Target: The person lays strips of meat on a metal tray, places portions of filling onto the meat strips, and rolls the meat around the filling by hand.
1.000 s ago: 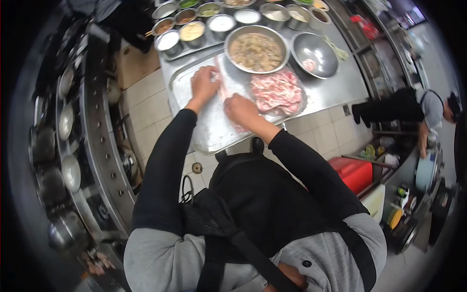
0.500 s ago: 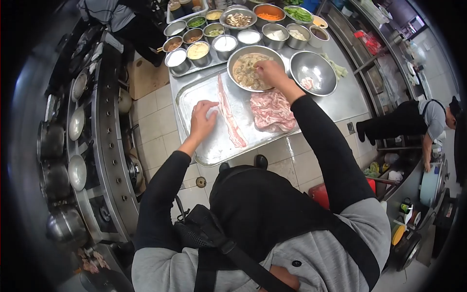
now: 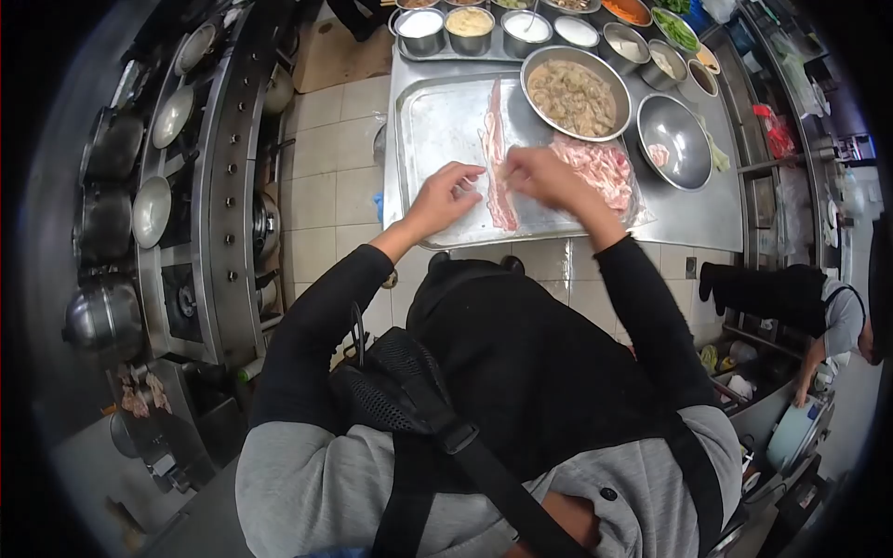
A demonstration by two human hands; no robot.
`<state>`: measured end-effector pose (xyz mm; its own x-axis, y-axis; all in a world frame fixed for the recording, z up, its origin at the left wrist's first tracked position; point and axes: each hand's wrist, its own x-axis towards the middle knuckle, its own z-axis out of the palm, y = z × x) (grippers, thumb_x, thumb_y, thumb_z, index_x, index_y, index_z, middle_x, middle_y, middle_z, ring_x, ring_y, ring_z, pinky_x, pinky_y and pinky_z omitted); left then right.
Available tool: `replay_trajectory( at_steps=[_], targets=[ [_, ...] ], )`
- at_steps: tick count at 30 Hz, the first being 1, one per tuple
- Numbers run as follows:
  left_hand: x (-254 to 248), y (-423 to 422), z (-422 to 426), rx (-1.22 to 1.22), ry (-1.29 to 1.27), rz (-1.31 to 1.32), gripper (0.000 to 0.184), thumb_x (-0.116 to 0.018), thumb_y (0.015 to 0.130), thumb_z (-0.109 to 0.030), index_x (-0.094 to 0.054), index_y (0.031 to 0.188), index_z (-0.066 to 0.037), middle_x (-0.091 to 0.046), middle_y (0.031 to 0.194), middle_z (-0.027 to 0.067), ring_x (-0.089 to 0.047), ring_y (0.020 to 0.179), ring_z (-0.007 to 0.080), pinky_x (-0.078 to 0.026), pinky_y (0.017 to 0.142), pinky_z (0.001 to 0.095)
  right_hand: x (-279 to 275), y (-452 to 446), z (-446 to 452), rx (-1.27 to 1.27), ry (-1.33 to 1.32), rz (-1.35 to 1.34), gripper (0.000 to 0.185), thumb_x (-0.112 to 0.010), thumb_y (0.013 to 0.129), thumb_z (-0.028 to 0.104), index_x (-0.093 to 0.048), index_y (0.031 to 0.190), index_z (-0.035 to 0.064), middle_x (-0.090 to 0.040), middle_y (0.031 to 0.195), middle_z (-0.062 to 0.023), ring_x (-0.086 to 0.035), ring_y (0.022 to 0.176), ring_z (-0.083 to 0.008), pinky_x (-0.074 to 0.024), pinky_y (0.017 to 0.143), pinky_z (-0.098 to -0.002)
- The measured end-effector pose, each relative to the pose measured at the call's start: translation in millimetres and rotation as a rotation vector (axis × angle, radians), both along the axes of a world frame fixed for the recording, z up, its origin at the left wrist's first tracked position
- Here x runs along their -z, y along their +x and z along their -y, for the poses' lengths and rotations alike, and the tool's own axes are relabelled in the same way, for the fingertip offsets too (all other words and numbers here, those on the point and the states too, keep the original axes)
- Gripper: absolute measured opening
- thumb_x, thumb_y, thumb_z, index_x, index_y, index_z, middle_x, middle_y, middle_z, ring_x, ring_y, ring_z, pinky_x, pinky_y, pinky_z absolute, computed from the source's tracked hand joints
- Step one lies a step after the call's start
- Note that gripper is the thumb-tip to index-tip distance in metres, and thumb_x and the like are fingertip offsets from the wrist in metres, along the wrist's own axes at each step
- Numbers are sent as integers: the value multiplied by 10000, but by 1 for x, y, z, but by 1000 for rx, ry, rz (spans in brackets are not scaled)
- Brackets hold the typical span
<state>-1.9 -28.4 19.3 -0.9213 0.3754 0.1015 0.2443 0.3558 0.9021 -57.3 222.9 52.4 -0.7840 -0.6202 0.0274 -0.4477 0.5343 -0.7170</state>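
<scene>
A long strip of raw, fatty meat like bacon lies lengthwise on the metal tray. Just left of the strip's lower half is my left hand, fingers curled but apart, holding nothing. My right hand is over the strip from the right, its fingers pinched together at the meat; what they hold is too small and blurred to name. A pile of sliced raw meat lies on the tray's right side, partly behind my right hand. Beyond it stands a steel bowl of brownish pieces in sauce.
A second steel bowl with a few scraps of meat stands at the right. Several ingredient tins, including a white-filled one, line the back. A stove runs along the left. Another person bends over at the right.
My right hand has come from the sauce bowl down to the meat strip. My left hand remains beside the strip. The view has tilted, so the table appears higher and further right.
</scene>
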Motion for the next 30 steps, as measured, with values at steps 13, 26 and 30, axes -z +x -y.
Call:
replay_trajectory(
  at_steps=[13,26,30],
  targets=[
    [22,-12,-27,108,-154,-180,282,-729,853,-122,-713,1133,-87,-609,930,98,-629,815,240,-524,756,344,45,90,39,303,240,-91,223,-658,808,157,-593,986,40,-669,808,-200,-675,758,-400,-539,699,-525],
    [21,-46,-32,-185,-75,192,304,-768,851,-168,-620,1056,0,-672,851,93,-662,754,242,-539,737,356,22,19,8,0,-16,-219,272,-690,858,97,-595,1110,69,-604,1160,-156,-631,1025,-373,-519,838,-431],
    [29,-43,-24,8,2,-323,339,-749,849,-115,-573,1125,-26,-666,887,101,-657,819,216,-530,769,332,43,10,15,50,-37,-147,319,-684,851,87,-570,1147,62,-612,1117,-164,-644,959,-384,-524,804,-433]
  ],
)
